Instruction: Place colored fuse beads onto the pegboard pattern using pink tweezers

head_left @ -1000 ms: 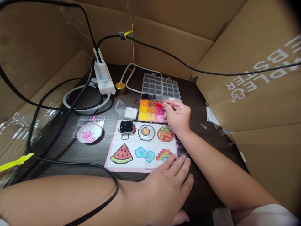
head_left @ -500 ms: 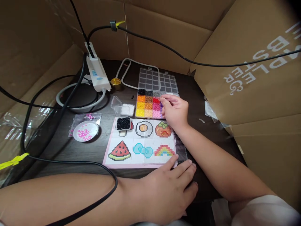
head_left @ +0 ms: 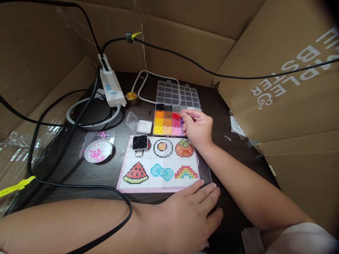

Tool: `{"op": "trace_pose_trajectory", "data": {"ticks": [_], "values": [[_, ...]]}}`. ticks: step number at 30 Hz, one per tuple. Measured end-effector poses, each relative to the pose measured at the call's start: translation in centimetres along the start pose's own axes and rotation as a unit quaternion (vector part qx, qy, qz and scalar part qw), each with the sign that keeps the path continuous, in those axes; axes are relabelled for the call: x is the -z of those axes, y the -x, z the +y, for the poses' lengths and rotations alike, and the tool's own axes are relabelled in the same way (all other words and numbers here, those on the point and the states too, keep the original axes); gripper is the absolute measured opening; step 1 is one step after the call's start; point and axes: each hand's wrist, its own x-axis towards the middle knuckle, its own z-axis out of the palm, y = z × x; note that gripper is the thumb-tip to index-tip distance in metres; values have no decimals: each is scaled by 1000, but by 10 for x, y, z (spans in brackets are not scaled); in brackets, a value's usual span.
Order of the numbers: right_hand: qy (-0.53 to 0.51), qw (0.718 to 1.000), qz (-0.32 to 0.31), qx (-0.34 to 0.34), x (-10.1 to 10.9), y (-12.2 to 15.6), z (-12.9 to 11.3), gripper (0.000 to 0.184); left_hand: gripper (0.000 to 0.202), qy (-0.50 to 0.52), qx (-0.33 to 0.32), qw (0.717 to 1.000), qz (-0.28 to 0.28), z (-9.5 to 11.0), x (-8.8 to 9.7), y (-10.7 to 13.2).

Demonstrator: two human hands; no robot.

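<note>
My right hand (head_left: 197, 127) hovers over the bead box (head_left: 169, 120), whose compartments hold beads in many colours, its fingers pinched on a thin pink tool whose tip is over the red and pink beads. My left hand (head_left: 189, 215) lies flat and open on the dark table, fingertips at the near edge of the pattern sheet (head_left: 159, 164) and the clear pegboard (head_left: 182, 165) lying on it. The sheet shows a watermelon, a bow, a rainbow, an egg and a peach. A small tray of black beads (head_left: 139, 141) sits on its top left corner.
A white dish of pink beads (head_left: 98, 151) rests on another pegboard at left. A clear lidded cup (head_left: 141, 125), a gold cap (head_left: 131, 97), a white power strip (head_left: 111, 88) and black cables (head_left: 79, 116) crowd the back left. Cardboard walls (head_left: 291, 88) surround the table.
My right hand has shifted slightly over the bead box, still pinching the tool. My left hand has slid a little toward me along the sheet's near edge. The view has moved slightly.
</note>
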Motion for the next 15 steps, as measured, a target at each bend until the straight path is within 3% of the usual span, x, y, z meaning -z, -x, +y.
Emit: {"op": "trace_pose_trajectory", "data": {"ticks": [8,11,15], "values": [[-34,998,17,47,16,12,-32,12,62,4,-3,1000,2,-2,1,2],[-46,997,21,63,34,31,-47,13,62,1,-3,1000,8,-1,-2,3],[-23,999,25,7,67,66,-54,14,63,-4,1,1000,17,0,-4,3]]}}
